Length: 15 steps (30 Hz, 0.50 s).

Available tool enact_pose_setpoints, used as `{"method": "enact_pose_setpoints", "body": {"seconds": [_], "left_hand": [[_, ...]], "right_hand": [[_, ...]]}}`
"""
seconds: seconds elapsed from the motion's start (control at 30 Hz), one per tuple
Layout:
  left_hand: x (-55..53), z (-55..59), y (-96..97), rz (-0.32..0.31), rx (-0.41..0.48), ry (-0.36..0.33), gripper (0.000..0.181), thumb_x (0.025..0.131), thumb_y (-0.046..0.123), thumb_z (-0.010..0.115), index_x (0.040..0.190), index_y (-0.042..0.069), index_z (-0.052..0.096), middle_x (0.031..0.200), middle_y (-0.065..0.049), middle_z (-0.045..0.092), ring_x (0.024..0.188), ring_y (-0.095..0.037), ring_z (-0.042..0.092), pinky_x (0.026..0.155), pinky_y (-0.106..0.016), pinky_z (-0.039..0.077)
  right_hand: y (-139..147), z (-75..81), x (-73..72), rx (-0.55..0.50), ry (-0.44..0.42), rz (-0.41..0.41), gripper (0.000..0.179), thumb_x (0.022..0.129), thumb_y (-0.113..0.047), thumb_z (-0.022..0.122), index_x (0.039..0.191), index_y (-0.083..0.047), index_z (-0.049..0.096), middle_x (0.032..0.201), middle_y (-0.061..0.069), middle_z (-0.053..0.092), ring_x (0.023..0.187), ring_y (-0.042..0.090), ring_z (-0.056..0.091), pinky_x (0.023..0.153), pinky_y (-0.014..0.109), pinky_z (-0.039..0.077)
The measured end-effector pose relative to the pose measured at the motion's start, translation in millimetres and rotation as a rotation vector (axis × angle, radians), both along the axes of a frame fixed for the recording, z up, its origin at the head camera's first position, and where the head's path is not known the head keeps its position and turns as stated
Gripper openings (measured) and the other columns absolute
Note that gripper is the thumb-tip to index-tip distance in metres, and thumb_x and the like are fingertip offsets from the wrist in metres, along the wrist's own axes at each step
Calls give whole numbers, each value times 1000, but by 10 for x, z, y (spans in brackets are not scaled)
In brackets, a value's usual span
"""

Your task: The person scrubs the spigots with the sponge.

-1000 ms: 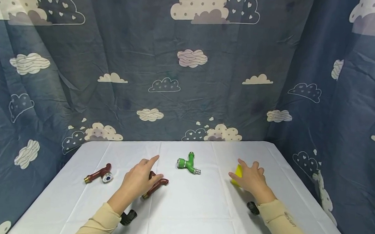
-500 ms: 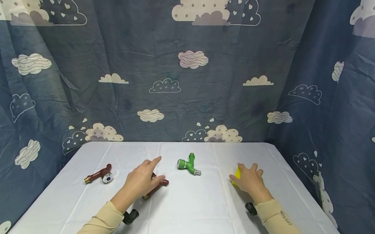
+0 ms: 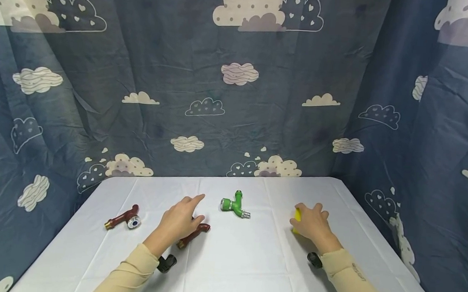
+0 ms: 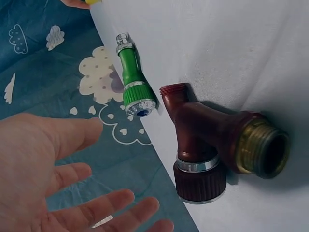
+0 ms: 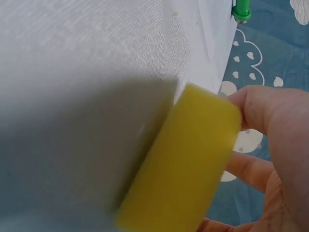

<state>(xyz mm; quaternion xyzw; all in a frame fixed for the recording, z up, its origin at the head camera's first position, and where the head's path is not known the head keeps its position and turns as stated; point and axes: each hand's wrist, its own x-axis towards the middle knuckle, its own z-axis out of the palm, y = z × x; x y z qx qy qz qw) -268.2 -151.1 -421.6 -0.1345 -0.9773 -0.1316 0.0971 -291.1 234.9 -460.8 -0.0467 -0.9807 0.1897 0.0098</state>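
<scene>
And at the right of the head view, the right hand (image 3: 313, 224) pinches a yellow, rectangular, foam-like block (image 5: 178, 164), digits spread along it, presumably for steadiness. Left of centre, the left hand (image 3: 177, 221) hovers, fingers loose, gripping nothing, above a dark-red, brass-threaded tap (image 4: 205, 126) (the silver-tipped green plastic-looking tap (image 3: 236, 207) sits untouched, centre).

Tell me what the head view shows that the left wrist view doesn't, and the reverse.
Only the head view: the far-left red-brown tap, the sleeves and a black object by the left one.

Only the left wrist view: the palm of the left hand and the silver band on the near red-brown tap.

Both: that hand and tap, the green tap, white cloth, cloud-patterned curtain and yellow block, only a sliver in the left wrist view.
</scene>
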Motion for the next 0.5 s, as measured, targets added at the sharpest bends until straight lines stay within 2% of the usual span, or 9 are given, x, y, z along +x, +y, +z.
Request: {"method": "enact_pose_setpoints", "body": {"seconds": [0.13, 0.27, 0.5], "left_hand": [[-98, 31, 37, -12, 14, -61, 63, 98, 32, 80, 155, 21, 57, 136, -16, 70, 111, -37, 74, 81, -57, 64], [-217, 52, 87, -37, 38, -116, 59, 99, 32, 79, 153, 19, 58, 141, -16, 69, 124, -39, 70, 93, -62, 63], [-410, 38, 183, -93, 84, -175, 54, 100, 26, 79, 149, 15, 62, 138, -18, 72, 127, -36, 69, 101, -58, 61]], "right_hand": [[48, -3, 7, -49, -7, -35, 63, 99, -29, 66, 155, -4, 50, 135, 48, 37, 113, 59, 45, 82, 58, 54], [74, 9, 31, -86, 6, -51, 64, 101, -31, 65, 158, -8, 46, 137, 47, 35, 116, 60, 44, 88, 63, 53], [100, 33, 100, -162, 53, -33, 63, 101, -30, 61, 159, -9, 47, 138, 44, 41, 120, 59, 45, 86, 60, 52]]}}
